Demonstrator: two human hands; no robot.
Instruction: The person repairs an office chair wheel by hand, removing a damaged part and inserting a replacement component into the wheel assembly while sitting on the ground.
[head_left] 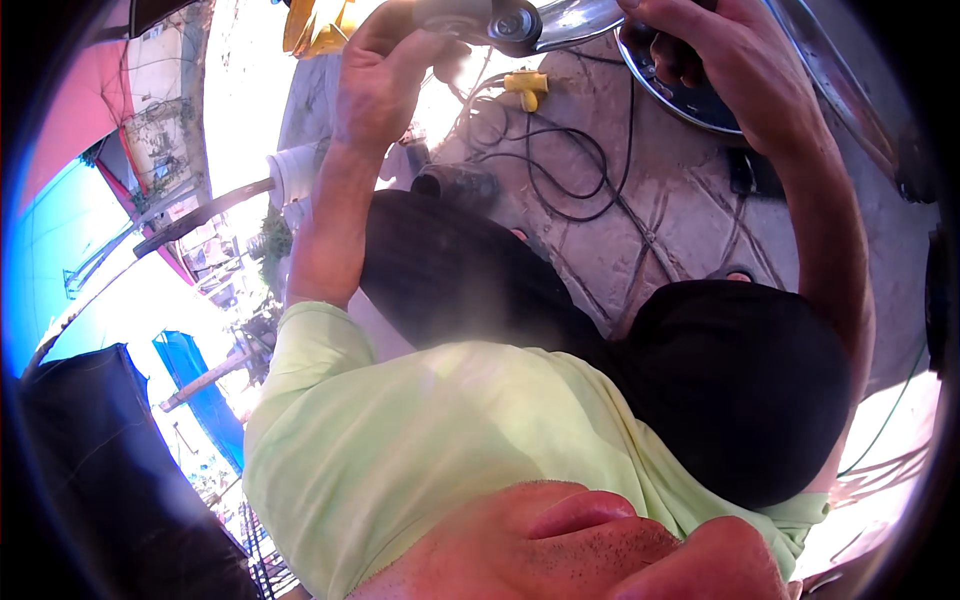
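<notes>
My left hand is raised at the top of the view, closed around the body of a hand-held power tool whose round grey disc points right. The disc meets a curved, shiny metal piece. My right hand grips that metal piece from the other side, just above a round dark metal bowl with a bright rim. Both forearms reach up from my light green shirt, and my knees in black shorts lie below the hands.
Black cable loops over patterned stone paving, with a yellow plug at its far end. A dark cylindrical tool lies near my left knee. A white bucket stands at the left, and blue sheeting lies further left.
</notes>
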